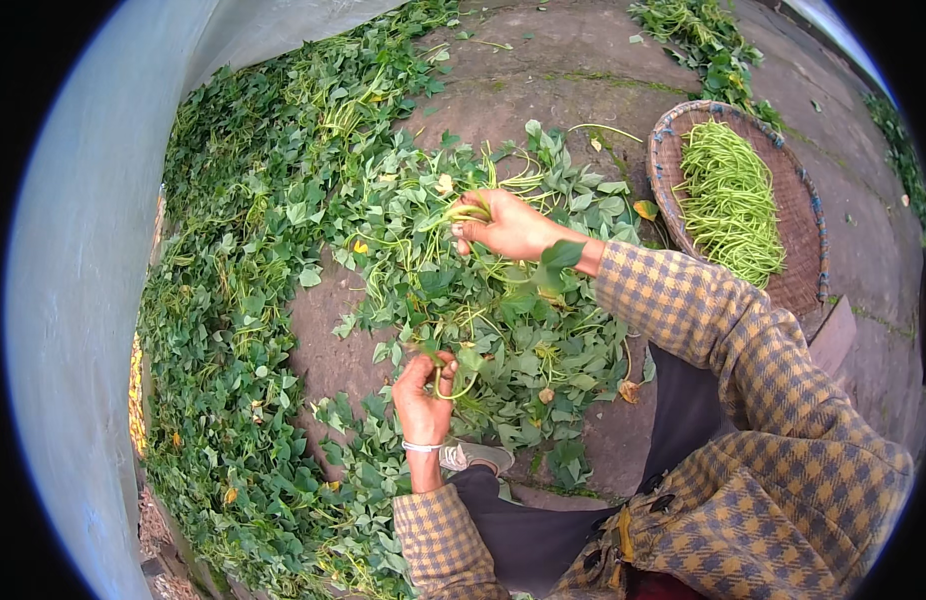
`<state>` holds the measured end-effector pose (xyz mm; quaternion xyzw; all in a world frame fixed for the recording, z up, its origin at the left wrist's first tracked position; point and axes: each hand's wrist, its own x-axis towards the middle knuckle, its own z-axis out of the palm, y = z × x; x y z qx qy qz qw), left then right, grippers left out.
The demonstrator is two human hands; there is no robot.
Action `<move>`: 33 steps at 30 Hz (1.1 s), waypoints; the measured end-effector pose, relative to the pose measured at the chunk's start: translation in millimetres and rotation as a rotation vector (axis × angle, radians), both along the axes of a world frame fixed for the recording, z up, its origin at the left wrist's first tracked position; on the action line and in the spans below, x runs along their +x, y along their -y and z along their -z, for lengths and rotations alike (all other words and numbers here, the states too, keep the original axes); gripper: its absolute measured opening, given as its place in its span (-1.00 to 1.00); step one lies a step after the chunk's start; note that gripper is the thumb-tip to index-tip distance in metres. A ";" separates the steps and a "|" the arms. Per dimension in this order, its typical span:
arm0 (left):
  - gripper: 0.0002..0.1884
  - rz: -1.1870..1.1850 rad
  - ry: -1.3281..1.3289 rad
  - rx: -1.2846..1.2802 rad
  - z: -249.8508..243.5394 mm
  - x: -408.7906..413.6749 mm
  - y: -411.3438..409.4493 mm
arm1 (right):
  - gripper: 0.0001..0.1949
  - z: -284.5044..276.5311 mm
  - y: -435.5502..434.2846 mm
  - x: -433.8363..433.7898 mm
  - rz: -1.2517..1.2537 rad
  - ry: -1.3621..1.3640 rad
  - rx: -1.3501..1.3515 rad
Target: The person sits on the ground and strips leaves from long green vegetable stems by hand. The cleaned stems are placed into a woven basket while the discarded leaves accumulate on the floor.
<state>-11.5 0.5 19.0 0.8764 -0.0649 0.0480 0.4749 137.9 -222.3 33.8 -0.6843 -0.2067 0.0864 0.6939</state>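
My left hand (421, 405), with a pale bracelet at the wrist, pinches a thin green leafy stem (470, 386) that curls below its fingers. Farther out, my right hand (515, 225) closes around several green leaf stalks (463, 214), their ends poking past the thumb. A blurred green leaf (560, 259) hangs by the right wrist. Under both hands spreads a loose heap of cut leafy vines (500, 322), probably sweet potato greens. To the right, a shallow round woven basket (800, 277) with blue binding on its rim holds a pile of bare green stalks (729, 199).
A thick layer of leafy vines (230, 300) covers the ground at left, beside a pale plastic sheet (95, 262). Another vine clump (718, 60) lies beyond the basket. My shoe (474, 456) rests beside the heap on the concrete ground (538, 82).
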 end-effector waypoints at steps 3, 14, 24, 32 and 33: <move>-0.84 -0.126 0.010 -0.221 6.0 3.5 -14.7 | -0.85 -10.6 2.0 -18.2 -0.120 -0.408 0.163; -0.81 -0.500 -0.043 -0.695 -14.9 12.5 -36.5 | -0.87 1.7 -10.3 -25.2 -0.290 -0.599 0.180; -0.84 -0.634 0.139 -0.752 -20.3 12.2 -28.1 | -0.77 31.1 -48.8 -53.4 -0.190 -0.728 0.127; -0.82 -0.502 0.235 -0.550 -26.7 13.2 11.9 | -0.81 44.5 -82.0 -86.1 -0.236 -0.897 0.243; -0.82 -0.494 0.236 -0.557 -26.7 13.5 10.6 | -0.83 44.0 -81.9 -84.6 -0.266 -0.929 0.298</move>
